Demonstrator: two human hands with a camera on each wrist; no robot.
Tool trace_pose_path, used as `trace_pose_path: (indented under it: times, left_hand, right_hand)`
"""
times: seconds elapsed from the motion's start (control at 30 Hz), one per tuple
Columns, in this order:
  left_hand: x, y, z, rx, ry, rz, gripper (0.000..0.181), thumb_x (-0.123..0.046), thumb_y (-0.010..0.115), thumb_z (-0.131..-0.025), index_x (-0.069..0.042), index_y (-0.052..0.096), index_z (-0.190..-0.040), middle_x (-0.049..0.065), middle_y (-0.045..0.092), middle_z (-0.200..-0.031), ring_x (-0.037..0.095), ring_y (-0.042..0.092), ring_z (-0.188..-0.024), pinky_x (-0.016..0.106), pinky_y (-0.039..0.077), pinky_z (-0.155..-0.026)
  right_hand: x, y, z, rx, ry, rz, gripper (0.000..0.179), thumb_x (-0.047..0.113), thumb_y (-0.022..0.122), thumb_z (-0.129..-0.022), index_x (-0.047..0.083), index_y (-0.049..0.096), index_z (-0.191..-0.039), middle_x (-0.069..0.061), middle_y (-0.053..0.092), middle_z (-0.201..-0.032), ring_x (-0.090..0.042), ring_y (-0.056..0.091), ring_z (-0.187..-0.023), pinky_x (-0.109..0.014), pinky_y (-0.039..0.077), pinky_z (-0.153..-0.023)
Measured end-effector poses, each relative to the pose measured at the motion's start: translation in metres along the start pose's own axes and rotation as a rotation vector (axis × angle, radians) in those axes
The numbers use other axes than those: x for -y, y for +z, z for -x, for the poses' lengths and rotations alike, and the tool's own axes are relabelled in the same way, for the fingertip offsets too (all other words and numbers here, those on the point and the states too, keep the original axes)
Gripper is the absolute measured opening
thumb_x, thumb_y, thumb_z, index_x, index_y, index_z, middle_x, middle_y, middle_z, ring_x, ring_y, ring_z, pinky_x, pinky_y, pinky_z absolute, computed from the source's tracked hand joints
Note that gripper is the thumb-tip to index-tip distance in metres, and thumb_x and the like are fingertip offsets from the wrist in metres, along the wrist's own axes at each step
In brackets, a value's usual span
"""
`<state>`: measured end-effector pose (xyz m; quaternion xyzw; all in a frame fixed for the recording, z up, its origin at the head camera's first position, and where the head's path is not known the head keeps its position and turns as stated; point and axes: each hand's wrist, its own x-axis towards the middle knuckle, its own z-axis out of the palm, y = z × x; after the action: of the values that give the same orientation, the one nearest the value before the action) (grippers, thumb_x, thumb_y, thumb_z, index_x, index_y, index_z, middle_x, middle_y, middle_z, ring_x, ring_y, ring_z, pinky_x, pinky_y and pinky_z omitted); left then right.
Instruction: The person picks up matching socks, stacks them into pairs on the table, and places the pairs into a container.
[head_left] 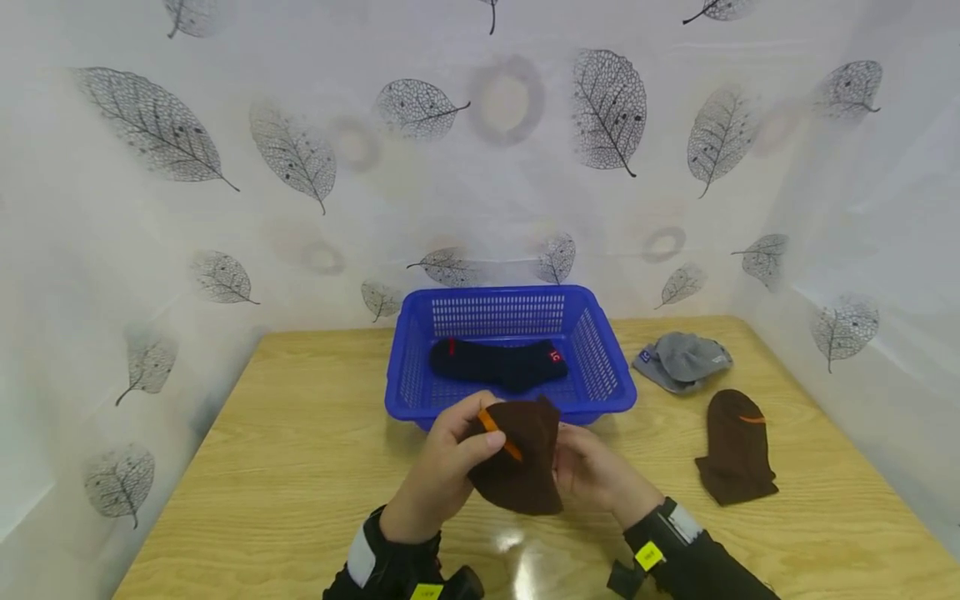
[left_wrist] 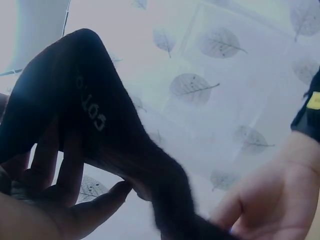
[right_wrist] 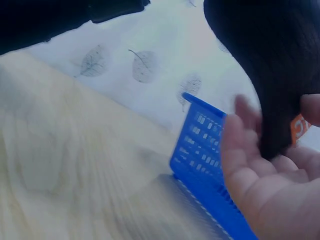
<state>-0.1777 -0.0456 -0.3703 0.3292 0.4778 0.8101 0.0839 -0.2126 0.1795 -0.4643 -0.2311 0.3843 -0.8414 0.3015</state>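
Observation:
A dark brown sock [head_left: 528,479] with an orange stripe is held up in front of the basket. My left hand [head_left: 442,471] grips its left side, thumb over the orange stripe. At its right edge, my right hand [head_left: 600,475] holds the fabric; in the right wrist view its fingers [right_wrist: 237,160] curl about the narrow lower end. Pale lettering shows on the dark sock [left_wrist: 95,100] in the left wrist view. A similar brown sock [head_left: 738,450] with an orange stripe lies on the table to the right.
Behind the hands stands a blue plastic basket [head_left: 397,400] with black socks [head_left: 498,362] with red marks inside. A crumpled grey cloth item [head_left: 686,362] sits right of it on the wooden table [head_left: 300,467]. Leaf-patterned sheeting [head_left: 495,200] encloses the back and sides.

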Motion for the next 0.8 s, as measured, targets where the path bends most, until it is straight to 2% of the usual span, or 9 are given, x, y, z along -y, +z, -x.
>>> trace_pose_path:
  times: [0.17, 0.27, 0.37, 0.43, 0.53, 0.63, 0.8]
  left_hand:
    - [-0.006, -0.007, 0.002, 0.0, 0.021, -0.024, 0.016, -0.007, 0.055, -0.095, -0.02, 0.065, -0.099, -0.007, 0.065, -0.095, 0.007, 0.063, -0.088, 0.021, 0.056, -0.075]
    - [-0.01, -0.013, 0.005, -0.016, 0.029, -0.067, 0.019, -0.007, 0.055, -0.097, -0.02, 0.066, -0.102, -0.007, 0.066, -0.097, 0.007, 0.063, -0.09, 0.023, 0.056, -0.077]
    - [-0.012, -0.021, 0.01, -0.044, 0.014, -0.118, 0.02, -0.005, 0.054, -0.098, -0.02, 0.067, -0.103, -0.007, 0.066, -0.098, 0.008, 0.062, -0.091, 0.024, 0.055, -0.078]
    - [-0.013, -0.027, 0.013, -0.064, -0.012, -0.157, 0.016, -0.004, 0.054, -0.098, -0.016, 0.065, -0.101, -0.006, 0.065, -0.097, 0.008, 0.062, -0.091, 0.024, 0.055, -0.078]
    - [-0.013, -0.035, 0.018, -0.097, -0.059, -0.24, 0.006, -0.002, 0.055, -0.098, 0.0, 0.06, -0.099, -0.005, 0.063, -0.095, 0.009, 0.061, -0.09, 0.025, 0.054, -0.077]
    - [-0.014, -0.042, 0.023, -0.109, -0.121, -0.324, 0.016, -0.003, 0.057, -0.099, 0.013, 0.053, -0.101, -0.005, 0.064, -0.095, 0.01, 0.062, -0.09, 0.027, 0.055, -0.078]
    - [-0.014, -0.052, 0.031, -0.115, -0.227, -0.417, 0.02, -0.005, 0.058, -0.102, 0.014, 0.052, -0.105, 0.003, 0.064, -0.097, 0.013, 0.065, -0.09, 0.031, 0.057, -0.077]
  right_hand:
    - [0.017, -0.003, 0.01, -0.045, -0.034, 0.029, 0.049, 0.002, 0.023, -0.11, 0.018, 0.07, -0.109, 0.007, 0.072, -0.104, -0.006, 0.067, -0.095, -0.024, 0.052, -0.085]
    - [0.03, -0.002, 0.018, -0.088, -0.036, 0.044, 0.046, 0.004, 0.025, -0.111, 0.018, 0.07, -0.112, 0.007, 0.072, -0.108, -0.005, 0.066, -0.098, -0.024, 0.052, -0.087]
    - [0.043, -0.002, 0.027, -0.115, -0.044, 0.07, 0.045, 0.005, 0.027, -0.111, 0.017, 0.069, -0.122, 0.005, 0.072, -0.116, -0.006, 0.066, -0.104, -0.025, 0.053, -0.089]
    - [0.05, -0.001, 0.034, -0.126, -0.054, 0.108, 0.045, 0.005, 0.027, -0.111, 0.016, 0.069, -0.125, 0.003, 0.071, -0.12, -0.008, 0.067, -0.106, -0.026, 0.054, -0.09]
    - [0.058, -0.001, 0.042, -0.142, -0.072, 0.186, 0.044, 0.004, 0.029, -0.111, 0.015, 0.068, -0.126, 0.003, 0.072, -0.12, -0.008, 0.068, -0.108, -0.027, 0.054, -0.09]
    - [0.063, 0.001, 0.05, -0.168, -0.082, 0.273, 0.042, 0.004, 0.032, -0.111, 0.016, 0.069, -0.125, 0.004, 0.071, -0.118, -0.008, 0.068, -0.106, -0.027, 0.054, -0.09]
    - [0.067, -0.001, 0.062, -0.209, -0.072, 0.392, 0.037, 0.003, 0.036, -0.11, 0.018, 0.069, -0.12, 0.005, 0.069, -0.111, -0.007, 0.068, -0.099, -0.026, 0.054, -0.084]
